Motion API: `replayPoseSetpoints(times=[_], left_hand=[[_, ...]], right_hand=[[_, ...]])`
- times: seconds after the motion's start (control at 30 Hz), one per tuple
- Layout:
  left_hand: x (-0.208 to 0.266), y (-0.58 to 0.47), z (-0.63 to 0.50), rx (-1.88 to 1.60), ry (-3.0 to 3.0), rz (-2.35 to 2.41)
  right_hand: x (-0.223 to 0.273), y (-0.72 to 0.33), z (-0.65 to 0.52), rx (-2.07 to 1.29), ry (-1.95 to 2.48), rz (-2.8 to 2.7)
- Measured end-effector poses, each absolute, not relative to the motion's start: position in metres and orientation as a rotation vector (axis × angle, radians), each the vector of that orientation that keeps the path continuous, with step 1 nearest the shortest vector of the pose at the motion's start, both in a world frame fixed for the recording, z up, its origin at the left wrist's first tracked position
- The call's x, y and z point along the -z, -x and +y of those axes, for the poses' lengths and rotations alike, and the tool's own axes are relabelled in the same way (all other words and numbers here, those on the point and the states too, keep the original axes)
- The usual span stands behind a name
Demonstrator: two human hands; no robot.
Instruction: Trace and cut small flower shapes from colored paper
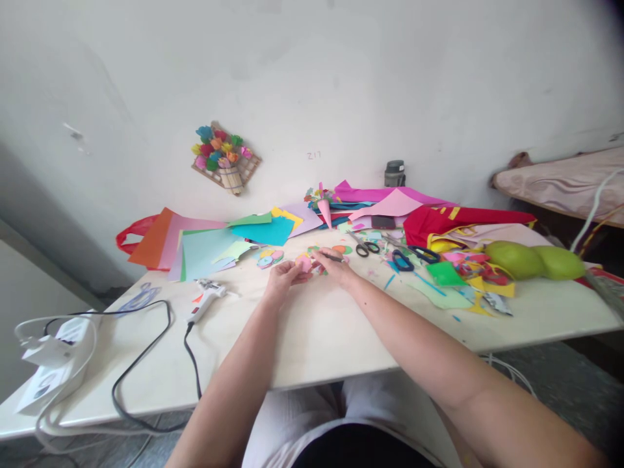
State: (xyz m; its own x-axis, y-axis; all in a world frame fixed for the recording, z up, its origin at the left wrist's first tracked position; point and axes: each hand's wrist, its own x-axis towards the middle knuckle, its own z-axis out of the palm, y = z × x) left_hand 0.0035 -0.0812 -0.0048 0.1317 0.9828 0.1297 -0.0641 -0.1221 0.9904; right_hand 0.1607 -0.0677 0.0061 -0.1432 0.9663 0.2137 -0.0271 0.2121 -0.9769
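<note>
Near the middle of the table, my left hand [286, 278] pinches a small pink paper piece [305, 263]. My right hand [336, 265] is closed around a dark, slim, pen-like tool [333, 257], its tip close to the pink paper. Small coloured paper cut-outs [270, 257] lie just left of my hands, and others show behind them. To the right rest black-handled scissors [367, 249] and a blue-handled pair [402, 260]. A pink paper cone [324, 211] with little paper flowers stands at the back.
On the left lie a glue gun [207, 302] with its cord and a white power strip [58, 364]. Coloured paper sheets [205, 250] spread along the back. At the right are a red cloth bag [439, 224], paper scraps [480, 268] and green fruit-like things [517, 259].
</note>
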Motion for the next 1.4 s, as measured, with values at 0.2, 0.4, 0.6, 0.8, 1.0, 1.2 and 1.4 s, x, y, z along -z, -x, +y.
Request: replayPoseSetpoints(times=[0.2,0.4,0.6,0.8,1.0,1.2,1.4], left_hand=[[0.005,-0.002,-0.081,-1.185,-1.325,1.02],[0.003,-0.003,-0.083,-1.156,-1.317,1.029],[0.002,-0.004,-0.085,-1.134,-1.314,1.06],[0.0,-0.005,-0.085,-1.156,-1.208,1.034],[-0.001,-0.001,-0.082,-1.152,-1.177,1.031],[0.001,0.004,-0.083,-1.154,-1.286,1.052],[-0.001,0.005,-0.085,-1.117,-1.335,1.058]], right_hand=[[-0.012,-0.159,-0.074,-1.334,0.941,-1.393],[-0.002,-0.159,-0.066,-1.302,0.833,-1.434],[0.002,-0.158,-0.064,-1.247,0.836,-1.492],[0.004,-0.158,-0.062,-1.228,0.86,-1.469],[0.005,-0.158,-0.062,-1.225,0.87,-1.489],[0.002,-0.159,-0.064,-1.208,0.893,-1.538],[0.003,-0.161,-0.062,-1.184,0.878,-1.669]])
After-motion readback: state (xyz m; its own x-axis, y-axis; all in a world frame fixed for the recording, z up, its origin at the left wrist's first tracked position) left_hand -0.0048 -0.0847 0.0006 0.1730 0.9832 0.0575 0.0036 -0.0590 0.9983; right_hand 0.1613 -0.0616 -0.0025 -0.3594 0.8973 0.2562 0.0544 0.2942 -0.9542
